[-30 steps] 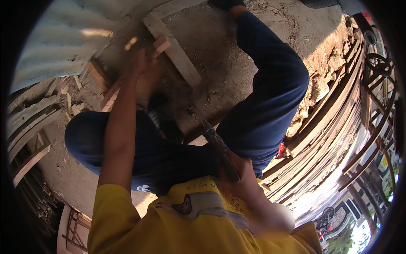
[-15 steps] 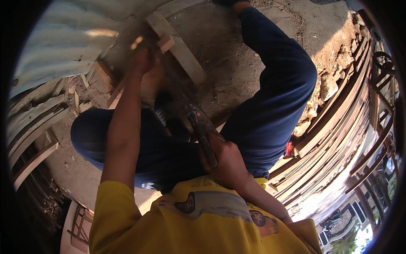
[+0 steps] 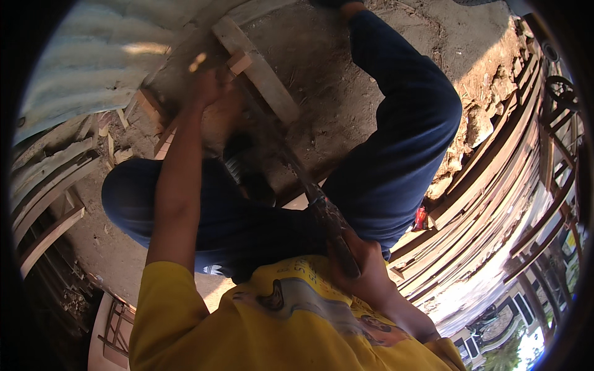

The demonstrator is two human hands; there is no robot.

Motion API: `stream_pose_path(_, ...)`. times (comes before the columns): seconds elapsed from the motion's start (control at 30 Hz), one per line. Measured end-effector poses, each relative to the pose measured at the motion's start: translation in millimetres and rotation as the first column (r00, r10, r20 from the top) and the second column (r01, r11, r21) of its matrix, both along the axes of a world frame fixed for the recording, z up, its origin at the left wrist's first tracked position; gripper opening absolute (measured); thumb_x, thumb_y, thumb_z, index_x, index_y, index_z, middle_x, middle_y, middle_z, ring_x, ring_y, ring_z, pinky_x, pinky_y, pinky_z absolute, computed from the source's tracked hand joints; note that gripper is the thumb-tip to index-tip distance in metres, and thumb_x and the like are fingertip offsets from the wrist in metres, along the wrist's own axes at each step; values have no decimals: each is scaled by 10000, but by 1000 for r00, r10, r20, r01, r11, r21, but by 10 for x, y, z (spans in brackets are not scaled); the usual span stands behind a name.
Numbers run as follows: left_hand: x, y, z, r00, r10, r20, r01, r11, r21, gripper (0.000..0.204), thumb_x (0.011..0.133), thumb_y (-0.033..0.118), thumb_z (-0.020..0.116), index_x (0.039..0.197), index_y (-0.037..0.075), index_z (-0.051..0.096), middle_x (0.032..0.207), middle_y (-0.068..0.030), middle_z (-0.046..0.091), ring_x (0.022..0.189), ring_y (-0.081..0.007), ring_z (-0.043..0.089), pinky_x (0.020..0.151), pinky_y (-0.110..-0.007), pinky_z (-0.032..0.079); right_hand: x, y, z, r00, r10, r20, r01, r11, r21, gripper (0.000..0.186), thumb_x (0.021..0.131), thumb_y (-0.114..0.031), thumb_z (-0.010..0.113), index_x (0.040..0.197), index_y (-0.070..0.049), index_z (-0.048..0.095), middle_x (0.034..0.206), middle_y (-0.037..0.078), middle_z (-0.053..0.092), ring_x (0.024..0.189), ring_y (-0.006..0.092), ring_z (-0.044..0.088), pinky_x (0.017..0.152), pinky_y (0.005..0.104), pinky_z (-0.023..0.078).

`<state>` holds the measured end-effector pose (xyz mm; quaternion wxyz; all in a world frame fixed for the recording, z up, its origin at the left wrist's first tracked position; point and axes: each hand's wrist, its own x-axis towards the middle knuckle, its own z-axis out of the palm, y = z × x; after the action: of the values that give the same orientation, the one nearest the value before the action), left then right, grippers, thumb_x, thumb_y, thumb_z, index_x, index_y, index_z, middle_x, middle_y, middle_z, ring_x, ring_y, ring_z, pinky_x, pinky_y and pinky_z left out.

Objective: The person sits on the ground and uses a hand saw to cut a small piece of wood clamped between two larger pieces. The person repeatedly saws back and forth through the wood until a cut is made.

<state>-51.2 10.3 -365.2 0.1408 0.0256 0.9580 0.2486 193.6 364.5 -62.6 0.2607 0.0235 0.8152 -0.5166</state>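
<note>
The long dark tool [image 3: 318, 204] slants between the person's legs above the earth floor [image 3: 325, 80], its far stretch running beside the left edge of the pale board [image 3: 267, 80]. It appears stiff and moderately heavy; the thick near end is judged the proper hold. The right hand [image 3: 366, 264] has its fingers closed around that end, whose butt projects past them. The left hand [image 3: 213, 89] is beside the wood block [image 3: 239, 63] and the tool's far end; blur prevents telling its finger opening or hold.
</note>
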Motion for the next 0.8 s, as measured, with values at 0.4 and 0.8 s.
stream_pose_path(0.4, -84, -120, -78, 996, -41, 77, 39, 999, 28, 457, 742, 348, 719, 1040, 13, 630, 1025, -215, 663, 981, -377, 631, 839, -439, 494, -243, -217, -312, 998, -15, 65, 13, 1000, 27, 286, 825, -7, 597, 1111, 5, 608, 642, 142, 623, 543, 193, 650, 527, 298, 475)
stream_pose_path(0.8, 15, 157, 79, 996, -21, 82, 39, 972, -234, 445, 815, 264, 661, 1178, 33, 546, 1013, -207, 658, 951, -392, 629, 816, -477, 506, -316, -350, -342, 999, -24, 32, 22, 999, 44, 254, 813, -2, 610, 1066, 20, 614, 641, 148, 629, 562, 193, 663, 513, 303, 472)
